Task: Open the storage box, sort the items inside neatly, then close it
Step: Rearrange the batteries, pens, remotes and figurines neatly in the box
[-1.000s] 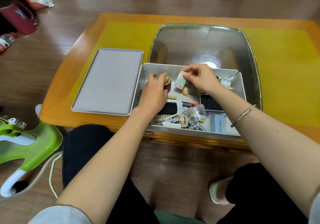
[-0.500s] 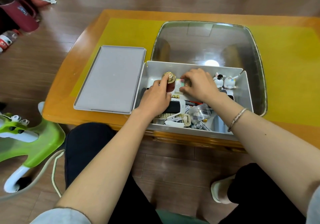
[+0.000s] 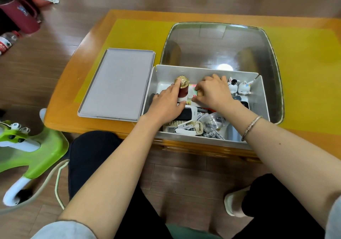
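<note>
We have the box open on the counter, lid beside it, our left hand gripping the red bottle, right hand pinching a card, near clutter unsorted, closing not yet done

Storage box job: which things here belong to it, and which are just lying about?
Job: storage box, its lid, red bottle under left hand, small card under right hand, two rabbit figurines.
Lying about: green stool, water bottle.
</note>
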`<state>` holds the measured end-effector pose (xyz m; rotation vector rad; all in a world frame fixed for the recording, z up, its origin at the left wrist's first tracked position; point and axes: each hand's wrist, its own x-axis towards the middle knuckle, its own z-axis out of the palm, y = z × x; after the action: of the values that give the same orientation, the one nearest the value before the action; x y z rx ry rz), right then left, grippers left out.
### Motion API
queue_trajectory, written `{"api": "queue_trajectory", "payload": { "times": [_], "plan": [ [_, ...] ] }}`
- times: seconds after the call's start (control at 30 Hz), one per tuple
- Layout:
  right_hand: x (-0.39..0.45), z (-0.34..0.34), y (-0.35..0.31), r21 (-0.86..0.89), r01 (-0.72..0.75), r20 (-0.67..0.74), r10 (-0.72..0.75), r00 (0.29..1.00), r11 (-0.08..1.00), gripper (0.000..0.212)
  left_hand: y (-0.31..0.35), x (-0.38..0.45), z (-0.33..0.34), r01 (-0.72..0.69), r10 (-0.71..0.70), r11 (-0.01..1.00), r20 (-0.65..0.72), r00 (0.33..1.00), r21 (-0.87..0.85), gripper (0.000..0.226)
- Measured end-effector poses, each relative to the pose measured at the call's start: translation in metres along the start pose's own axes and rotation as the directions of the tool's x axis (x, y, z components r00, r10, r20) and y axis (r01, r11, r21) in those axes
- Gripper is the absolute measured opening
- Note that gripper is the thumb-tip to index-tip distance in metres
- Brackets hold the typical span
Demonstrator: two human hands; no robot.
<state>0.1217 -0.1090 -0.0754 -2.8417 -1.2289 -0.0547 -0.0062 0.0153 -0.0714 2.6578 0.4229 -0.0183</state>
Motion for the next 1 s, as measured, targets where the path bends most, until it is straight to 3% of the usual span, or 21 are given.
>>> {"api": "queue_trajectory", "payload": {
  "times": [0.4, 0.67, 1.0],
  "plan": [
    [0.002, -0.003, -0.003, 0.033, -0.021, 0.021, 0.021, 1.000, 0.999, 0.039, -0.004, -0.006, 0.003, -0.018, 0.016, 1.000, -0.064, 0.998, -0.017, 0.063],
    [-0.020, -0.030, 0.009, 0.259, -0.017, -0.008, 0.019, 1.000, 0.966, 0.028, -0.010, -0.006, 0.003, -0.028, 0.028, 1.000, -0.023, 0.999, 0.009, 0.069],
    [-0.060, -0.035, 0.016, 0.364, -0.030, 0.148, -0.026, 0.989, 0.931, 0.038, -0.011, 0.000, -0.001, -0.007, 0.005, 0.999, 0.057, 0.998, 0.037, 0.081]
  ]
}}
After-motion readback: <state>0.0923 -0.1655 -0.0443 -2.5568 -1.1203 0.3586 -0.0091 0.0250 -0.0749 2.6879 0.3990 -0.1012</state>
